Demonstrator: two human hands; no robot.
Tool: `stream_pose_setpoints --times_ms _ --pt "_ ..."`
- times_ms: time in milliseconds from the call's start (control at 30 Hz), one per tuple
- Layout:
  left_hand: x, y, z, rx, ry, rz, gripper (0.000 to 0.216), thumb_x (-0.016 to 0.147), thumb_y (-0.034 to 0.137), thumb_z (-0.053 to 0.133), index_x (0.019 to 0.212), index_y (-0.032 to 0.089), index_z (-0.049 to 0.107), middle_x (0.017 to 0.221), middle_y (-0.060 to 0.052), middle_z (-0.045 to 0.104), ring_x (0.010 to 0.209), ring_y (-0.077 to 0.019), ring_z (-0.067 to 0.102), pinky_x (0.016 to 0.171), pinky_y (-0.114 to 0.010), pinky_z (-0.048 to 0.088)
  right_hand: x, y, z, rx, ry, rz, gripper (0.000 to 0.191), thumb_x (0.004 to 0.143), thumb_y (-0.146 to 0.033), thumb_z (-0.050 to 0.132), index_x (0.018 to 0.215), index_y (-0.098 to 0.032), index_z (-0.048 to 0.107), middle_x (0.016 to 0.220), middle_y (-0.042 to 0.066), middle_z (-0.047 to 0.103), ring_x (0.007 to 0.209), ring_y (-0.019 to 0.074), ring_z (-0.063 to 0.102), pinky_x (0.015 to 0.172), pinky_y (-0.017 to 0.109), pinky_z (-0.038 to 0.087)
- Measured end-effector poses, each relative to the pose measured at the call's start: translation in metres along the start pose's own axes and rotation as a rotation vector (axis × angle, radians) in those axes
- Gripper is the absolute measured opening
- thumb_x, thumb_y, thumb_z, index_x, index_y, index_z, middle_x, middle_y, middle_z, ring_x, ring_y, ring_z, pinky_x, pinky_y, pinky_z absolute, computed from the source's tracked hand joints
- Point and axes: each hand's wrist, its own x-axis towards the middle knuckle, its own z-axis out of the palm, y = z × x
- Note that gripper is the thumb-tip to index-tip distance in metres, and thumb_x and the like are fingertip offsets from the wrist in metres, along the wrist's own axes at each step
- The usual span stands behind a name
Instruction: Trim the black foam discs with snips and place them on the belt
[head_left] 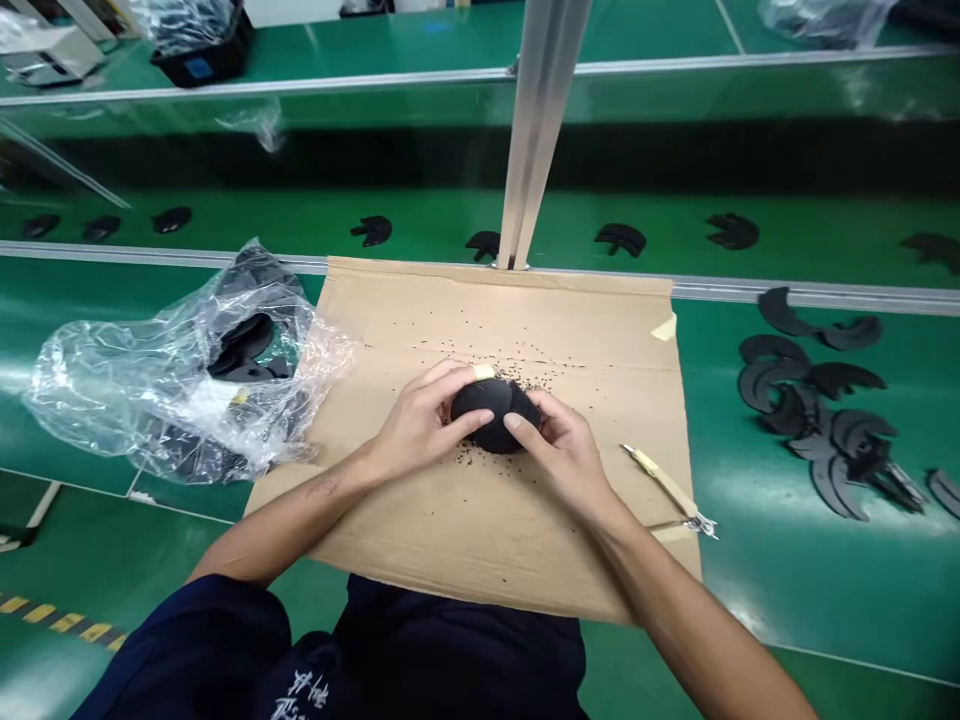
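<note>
A rounded black plastic part (pixel 491 425) is held between both hands over a sheet of brown cardboard (pixel 420 540). My left hand (pixel 435 410) grips its left side, thumb across the front; a pale yellow covering wraps one fingertip. From the right, my right hand (pixel 559 440) closes on the same part, with its thumb on the front face. Small black crumbs (pixel 532 375) lie scattered on the cardboard around the part. Beside my right forearm lies a pen-like tool with a yellow-wrapped handle (pixel 664 482). The undersides of the fingers are hidden.
At left, a clear plastic bag (pixel 150 360) holds black parts and overlaps the cardboard. Curved black parts (pixel 832 420) are piled at right. Several similar parts (pixel 622 238) sit along the green strip behind, where a metal post (pixel 536 140) rises.
</note>
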Motion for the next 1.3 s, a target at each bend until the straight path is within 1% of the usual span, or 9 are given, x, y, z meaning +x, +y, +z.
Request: stream_pose_setpoints --times_ms 100,300,433,667,833,967,1100,1200,1300 --pt "-0.005 -0.005 0.005 -0.021 -0.03 -0.01 0.035 0.094 0.035 0.069 0.123 0.017 0.067 0.105 -0.008 0.071 0.087 -0.0143 0.066 0.068 -0.023 0.055 -0.001 0.006 -0.002 -0.059 -0.02 -0.02 0.029 0.089 -0.049 0.07 0.088 -0.021 0.065 0.078 -0.001 0.055 0.071 0.0131 0.05 0.063 0.025 0.044" --pt "-0.009 -0.008 0.008 0.084 0.057 0.122 0.034 0.093 0.032 0.071 0.124 0.018 0.068 0.112 -0.009 0.071 0.104 -0.0182 0.068 0.088 -0.033 0.06 -0.004 0.012 -0.004 -0.194 -0.02 -0.016 0.023 0.094 -0.043 0.064 0.091 -0.02 0.064 0.077 -0.001 0.052 0.07 0.0134 0.047 0.062 0.026 0.039" --pt "-0.008 -0.005 0.006 0.107 0.11 0.179 0.031 0.092 0.026 0.072 0.123 0.018 0.068 0.104 -0.007 0.072 0.096 -0.0154 0.068 0.083 -0.029 0.061 -0.007 0.012 -0.004 -0.223 -0.011 -0.008 0.022 0.095 -0.041 0.064 0.093 -0.02 0.065 0.076 -0.001 0.054 0.068 0.0134 0.048 0.061 0.026 0.039" --pt "-0.009 -0.005 0.009 0.032 0.064 0.095 0.035 0.093 0.028 0.072 0.126 0.019 0.067 0.104 -0.007 0.072 0.093 -0.0151 0.068 0.081 -0.029 0.061 -0.008 0.012 -0.003 -0.199 -0.026 -0.021 0.024 0.094 -0.043 0.065 0.09 -0.019 0.065 0.072 -0.002 0.051 0.064 0.0117 0.044 0.056 0.024 0.036" --pt "-0.014 -0.006 0.013 0.041 0.046 0.189 0.039 0.094 0.027 0.07 0.132 0.019 0.064 0.11 -0.01 0.072 0.1 -0.0168 0.069 0.085 -0.03 0.061 -0.005 0.011 -0.002 -0.19 -0.032 -0.053 0.03 0.096 -0.044 0.063 0.08 -0.019 0.059 0.069 -0.003 0.048 0.062 0.0105 0.044 0.055 0.022 0.037" --pt "-0.012 -0.005 0.01 0.009 0.056 0.179 0.043 0.091 0.032 0.074 0.131 0.019 0.065 0.107 -0.009 0.073 0.093 -0.0151 0.069 0.077 -0.027 0.061 -0.006 0.009 -0.002 -0.313 0.004 -0.213 0.025 0.099 -0.034 0.06 0.079 -0.02 0.058 0.068 -0.004 0.052 0.06 0.0097 0.047 0.054 0.022 0.039" --pt "-0.01 -0.003 0.005 -0.132 0.046 0.09 0.031 0.088 0.033 0.077 0.113 0.017 0.072 0.093 -0.005 0.074 0.077 -0.011 0.066 0.067 -0.022 0.057 -0.008 0.009 -0.004 -0.498 0.029 -0.482 0.006 0.099 -0.022 0.061 0.097 -0.02 0.065 0.08 0.001 0.068 0.065 0.0121 0.062 0.059 0.024 0.049" --pt "-0.01 -0.001 0.002 -0.152 0.058 0.16 0.024 0.088 0.03 0.077 0.109 0.017 0.073 0.094 -0.006 0.075 0.083 -0.0125 0.069 0.072 -0.024 0.059 -0.009 0.011 -0.006 -0.568 0.0 -0.629 0.009 0.097 -0.018 0.063 0.106 -0.02 0.066 0.087 0.005 0.073 0.071 0.0142 0.067 0.063 0.026 0.055" --pt "-0.009 -0.001 -0.003 -0.098 0.019 0.219 0.026 0.089 0.029 0.076 0.111 0.016 0.071 0.095 -0.007 0.074 0.086 -0.014 0.07 0.074 -0.026 0.06 -0.008 0.013 -0.008 -0.6 -0.041 -0.68 0.012 0.095 -0.015 0.065 0.106 -0.019 0.063 0.088 0.006 0.071 0.071 0.0145 0.067 0.063 0.026 0.056"
